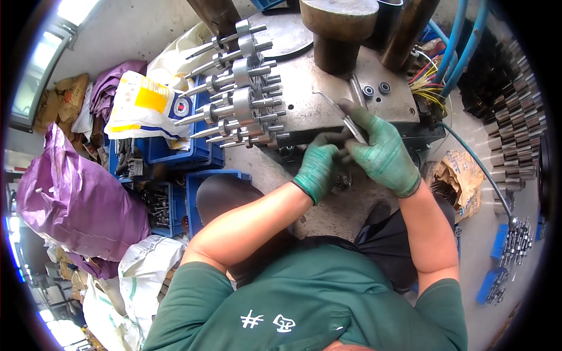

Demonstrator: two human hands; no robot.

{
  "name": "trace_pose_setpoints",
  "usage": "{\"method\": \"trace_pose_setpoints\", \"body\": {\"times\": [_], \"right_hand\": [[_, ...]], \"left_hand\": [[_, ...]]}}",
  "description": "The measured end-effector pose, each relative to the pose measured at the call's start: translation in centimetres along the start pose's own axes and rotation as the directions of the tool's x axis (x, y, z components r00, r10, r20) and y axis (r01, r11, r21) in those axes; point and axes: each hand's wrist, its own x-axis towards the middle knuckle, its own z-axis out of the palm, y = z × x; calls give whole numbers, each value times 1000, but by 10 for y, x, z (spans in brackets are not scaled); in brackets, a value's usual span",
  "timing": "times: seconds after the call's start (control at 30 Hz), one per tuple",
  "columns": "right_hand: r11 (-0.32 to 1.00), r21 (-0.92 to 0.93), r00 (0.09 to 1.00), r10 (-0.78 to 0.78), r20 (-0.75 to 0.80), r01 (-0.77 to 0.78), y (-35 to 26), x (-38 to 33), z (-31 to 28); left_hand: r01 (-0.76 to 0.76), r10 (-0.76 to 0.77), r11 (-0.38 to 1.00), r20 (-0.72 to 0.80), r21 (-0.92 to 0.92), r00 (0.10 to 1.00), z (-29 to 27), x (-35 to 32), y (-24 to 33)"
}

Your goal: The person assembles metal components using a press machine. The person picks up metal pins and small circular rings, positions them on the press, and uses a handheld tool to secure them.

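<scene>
Green-gloved hands meet at the grey metal machine plate [328, 105]; right hand [383, 155] grips a slim metal tool [351, 124]; left hand [319, 164] curls closed just beside stacked steel shafts [240, 93].

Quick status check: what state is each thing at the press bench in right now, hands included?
left hand: gloved, closed on a small part at the plate edge
right hand: gloved, gripping thin metal tool
geared shafts: stacked lying flat
two bearings: lying flat on plate
blue crates: open
</scene>
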Motion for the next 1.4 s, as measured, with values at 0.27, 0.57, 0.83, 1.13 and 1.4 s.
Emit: {"method": "trace_pose_setpoints", "body": {"times": [0.27, 0.57, 0.83, 1.13, 1.4], "right_hand": [[997, 59, 997, -46, 68, 42, -10, 30, 40], [991, 133, 995, 3, 96, -16, -26, 46, 39], [909, -222, 932, -320, 170, 353, -5, 57, 23], [996, -53, 984, -64, 166, 74, -18, 62, 29], [954, -106, 959, -282, -9, 279, 3, 60, 58]], "left_hand": [[288, -285, 957, 87, -20, 955, 4, -6, -31], [193, -196, 969, 3, 157, 981, 12, -6, -22], [239, -259, 959, 131, 150, 957, 4, -1, -24], [231, -250, 963, 134, 140, 959, -9, 5, -33], [284, -283, 957, -21, 62, 959, 11, -9, -13]]}}
